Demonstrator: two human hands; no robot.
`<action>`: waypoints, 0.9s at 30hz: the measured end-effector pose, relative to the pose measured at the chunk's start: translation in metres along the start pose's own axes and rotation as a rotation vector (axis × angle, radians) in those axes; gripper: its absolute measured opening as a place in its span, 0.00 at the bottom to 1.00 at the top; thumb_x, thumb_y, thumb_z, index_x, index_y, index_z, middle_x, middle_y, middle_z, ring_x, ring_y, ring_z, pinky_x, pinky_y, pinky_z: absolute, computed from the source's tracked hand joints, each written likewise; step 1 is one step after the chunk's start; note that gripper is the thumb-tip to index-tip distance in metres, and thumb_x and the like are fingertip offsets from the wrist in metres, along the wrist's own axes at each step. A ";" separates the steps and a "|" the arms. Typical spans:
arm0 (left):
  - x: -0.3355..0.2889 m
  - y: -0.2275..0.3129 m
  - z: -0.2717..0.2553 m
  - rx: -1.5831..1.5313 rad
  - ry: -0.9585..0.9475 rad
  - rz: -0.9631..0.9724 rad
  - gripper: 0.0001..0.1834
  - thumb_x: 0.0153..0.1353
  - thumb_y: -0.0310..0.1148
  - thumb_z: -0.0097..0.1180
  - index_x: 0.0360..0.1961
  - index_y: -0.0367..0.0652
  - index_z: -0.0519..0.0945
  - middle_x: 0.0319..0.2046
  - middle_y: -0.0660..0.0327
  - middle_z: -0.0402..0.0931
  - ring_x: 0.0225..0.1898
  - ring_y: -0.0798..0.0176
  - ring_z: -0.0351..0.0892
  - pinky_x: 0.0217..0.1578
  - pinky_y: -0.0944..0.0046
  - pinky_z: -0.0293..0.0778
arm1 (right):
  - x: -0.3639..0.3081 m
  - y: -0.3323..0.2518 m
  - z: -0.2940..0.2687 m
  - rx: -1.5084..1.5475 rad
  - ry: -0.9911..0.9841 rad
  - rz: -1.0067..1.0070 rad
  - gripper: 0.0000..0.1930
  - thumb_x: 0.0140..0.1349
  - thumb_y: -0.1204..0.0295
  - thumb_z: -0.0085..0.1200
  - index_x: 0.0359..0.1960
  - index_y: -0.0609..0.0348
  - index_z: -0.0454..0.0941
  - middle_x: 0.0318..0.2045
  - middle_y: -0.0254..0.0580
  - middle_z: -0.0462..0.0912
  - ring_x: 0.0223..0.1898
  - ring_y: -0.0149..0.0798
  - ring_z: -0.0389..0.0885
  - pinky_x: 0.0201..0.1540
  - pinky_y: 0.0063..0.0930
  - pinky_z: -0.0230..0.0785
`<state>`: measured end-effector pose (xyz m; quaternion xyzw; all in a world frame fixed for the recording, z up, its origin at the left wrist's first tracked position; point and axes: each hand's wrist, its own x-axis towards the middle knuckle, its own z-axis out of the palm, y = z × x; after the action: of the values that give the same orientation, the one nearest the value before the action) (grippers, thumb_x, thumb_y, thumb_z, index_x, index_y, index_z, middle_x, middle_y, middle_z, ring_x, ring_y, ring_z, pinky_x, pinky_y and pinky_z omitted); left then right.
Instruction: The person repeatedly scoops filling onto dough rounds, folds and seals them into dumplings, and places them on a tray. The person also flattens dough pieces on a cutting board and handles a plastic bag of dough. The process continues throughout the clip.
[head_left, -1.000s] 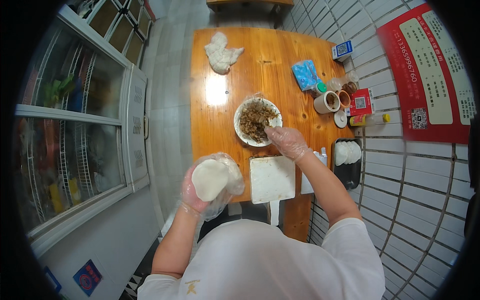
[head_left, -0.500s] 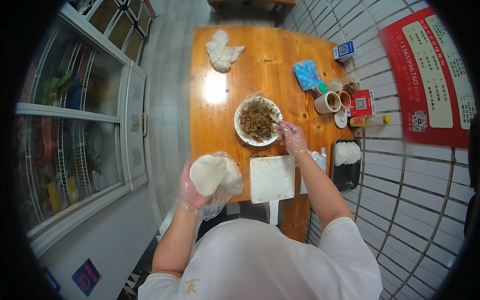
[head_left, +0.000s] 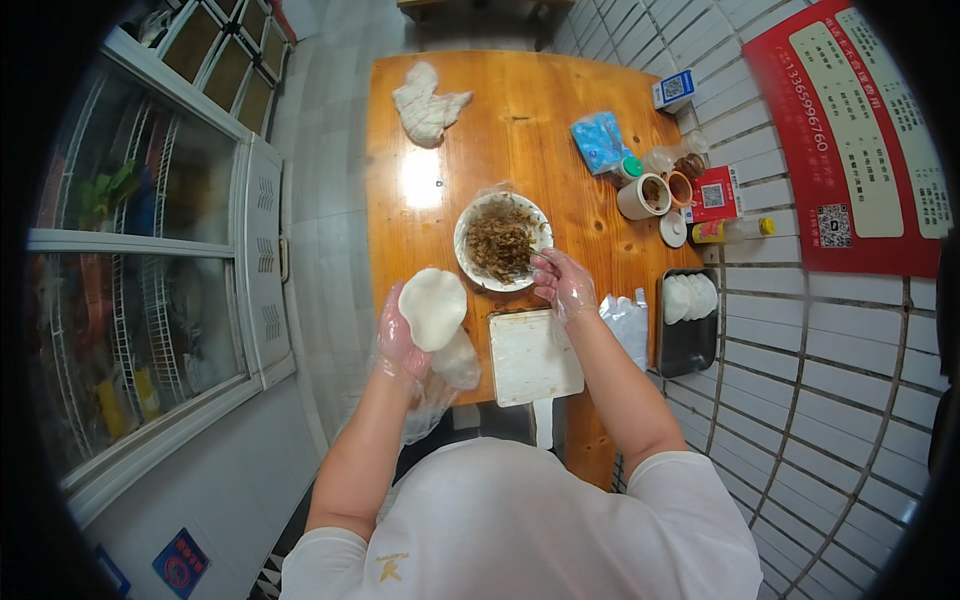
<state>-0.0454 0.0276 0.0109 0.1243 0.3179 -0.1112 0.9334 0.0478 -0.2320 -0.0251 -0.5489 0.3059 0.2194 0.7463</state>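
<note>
A round white dough wrapper (head_left: 433, 309) lies across the palm and fingers of my left hand (head_left: 400, 347), which wears a clear plastic glove. More white wrappers (head_left: 456, 361) in a clear plastic bag sit just beside that hand at the table's near left. My gloved right hand (head_left: 565, 284) is closed at the right rim of a white bowl (head_left: 464, 262), pinching a thin utensil. The utensil's end goes into the brown, crumbly filling (head_left: 500, 240); its exact kind is hidden by fingers and filling.
On the wooden table (head_left: 500, 110) are a white board (head_left: 536, 358), a crumpled cloth (head_left: 430, 104) and a blue packet (head_left: 600, 142). Several jars (head_left: 643, 197) stand at the right. A black tray (head_left: 688, 345) holds white dough pieces (head_left: 689, 297). A tiled wall borders the right side.
My left hand has raised the wrapper away from the bagged stack, up and right towards the bowl. My right hand stays at the bowl's rim. The whole view has shifted slightly.
</note>
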 end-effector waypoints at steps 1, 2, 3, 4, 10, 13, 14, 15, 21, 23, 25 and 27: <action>0.007 -0.002 0.003 0.021 0.010 0.007 0.29 0.78 0.51 0.33 0.61 0.38 0.74 0.55 0.51 0.79 0.55 0.49 0.81 0.58 0.50 0.79 | -0.003 -0.002 -0.002 0.008 0.002 -0.010 0.17 0.71 0.61 0.53 0.53 0.61 0.77 0.38 0.37 0.85 0.27 0.27 0.79 0.27 0.22 0.75; 0.014 -0.004 0.006 0.014 -0.053 0.006 0.29 0.78 0.51 0.33 0.60 0.38 0.75 0.55 0.51 0.79 0.55 0.50 0.81 0.57 0.50 0.80 | -0.005 -0.004 -0.003 0.013 0.010 -0.021 0.17 0.71 0.61 0.54 0.53 0.60 0.77 0.38 0.37 0.85 0.27 0.27 0.79 0.27 0.22 0.75; 0.021 -0.005 0.007 0.026 -0.008 0.005 0.28 0.77 0.49 0.34 0.59 0.38 0.75 0.55 0.51 0.79 0.55 0.49 0.81 0.57 0.49 0.80 | -0.007 -0.007 -0.004 0.019 0.000 -0.025 0.18 0.71 0.61 0.54 0.53 0.60 0.77 0.38 0.38 0.85 0.27 0.27 0.79 0.27 0.22 0.75; 0.027 -0.005 0.009 0.010 -0.036 -0.002 0.27 0.77 0.48 0.34 0.59 0.37 0.75 0.55 0.50 0.79 0.55 0.48 0.81 0.57 0.49 0.80 | -0.010 -0.010 -0.003 0.021 -0.005 -0.030 0.18 0.71 0.60 0.55 0.53 0.60 0.77 0.38 0.38 0.85 0.27 0.27 0.79 0.27 0.22 0.75; 0.060 -0.015 0.016 0.026 -0.040 0.040 0.28 0.77 0.49 0.33 0.59 0.38 0.75 0.54 0.52 0.80 0.54 0.50 0.81 0.56 0.50 0.80 | -0.045 -0.043 0.012 0.133 -0.057 -0.066 0.18 0.71 0.61 0.55 0.54 0.61 0.77 0.38 0.39 0.85 0.28 0.27 0.79 0.28 0.21 0.75; 0.075 -0.023 0.028 -0.012 -0.038 0.059 0.28 0.77 0.48 0.33 0.59 0.38 0.75 0.53 0.53 0.80 0.55 0.51 0.80 0.58 0.50 0.78 | -0.072 -0.065 0.024 0.175 -0.106 -0.095 0.18 0.72 0.63 0.54 0.56 0.63 0.76 0.38 0.39 0.84 0.28 0.28 0.80 0.28 0.20 0.74; 0.080 -0.026 0.034 -0.055 -0.046 0.060 0.27 0.77 0.47 0.33 0.58 0.37 0.75 0.53 0.51 0.80 0.54 0.50 0.80 0.57 0.50 0.78 | -0.081 -0.073 0.028 0.186 -0.120 -0.110 0.18 0.72 0.63 0.53 0.56 0.63 0.76 0.38 0.39 0.84 0.28 0.28 0.80 0.28 0.20 0.74; 0.084 -0.029 0.041 -0.102 -0.062 0.056 0.26 0.76 0.45 0.34 0.58 0.36 0.75 0.53 0.49 0.79 0.54 0.49 0.80 0.57 0.49 0.78 | -0.091 -0.081 0.032 0.185 -0.134 -0.112 0.17 0.73 0.64 0.52 0.56 0.62 0.77 0.38 0.39 0.85 0.28 0.28 0.80 0.27 0.19 0.74; 0.096 -0.039 0.083 -0.133 -0.220 0.064 0.25 0.76 0.43 0.35 0.58 0.35 0.75 0.53 0.50 0.80 0.54 0.50 0.80 0.58 0.51 0.77 | -0.137 -0.110 0.048 0.213 -0.237 -0.154 0.16 0.75 0.64 0.50 0.57 0.60 0.78 0.40 0.39 0.86 0.28 0.28 0.83 0.26 0.20 0.74; 0.093 -0.041 0.093 -0.136 -0.216 0.062 0.25 0.75 0.43 0.35 0.58 0.35 0.75 0.52 0.51 0.80 0.53 0.50 0.80 0.57 0.51 0.77 | -0.142 -0.109 0.049 0.224 -0.260 -0.161 0.16 0.75 0.64 0.50 0.57 0.59 0.78 0.41 0.38 0.86 0.28 0.28 0.83 0.27 0.20 0.75; 0.086 -0.043 0.101 -0.144 -0.250 0.041 0.25 0.75 0.43 0.36 0.59 0.35 0.75 0.52 0.51 0.80 0.53 0.50 0.80 0.57 0.51 0.77 | -0.140 -0.101 0.051 0.150 -0.247 -0.200 0.17 0.75 0.64 0.50 0.57 0.60 0.78 0.41 0.39 0.86 0.28 0.28 0.83 0.27 0.20 0.75; 0.078 -0.043 0.104 -0.155 -0.340 0.010 0.25 0.75 0.44 0.36 0.58 0.36 0.75 0.52 0.51 0.80 0.53 0.49 0.80 0.57 0.50 0.77 | -0.133 -0.089 0.051 0.056 -0.221 -0.224 0.17 0.75 0.63 0.50 0.57 0.60 0.78 0.42 0.40 0.86 0.29 0.28 0.83 0.29 0.20 0.76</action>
<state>0.0615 -0.0545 0.0353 0.0329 0.1626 -0.1011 0.9810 0.0226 -0.2085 0.1388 -0.5312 0.1646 0.1852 0.8102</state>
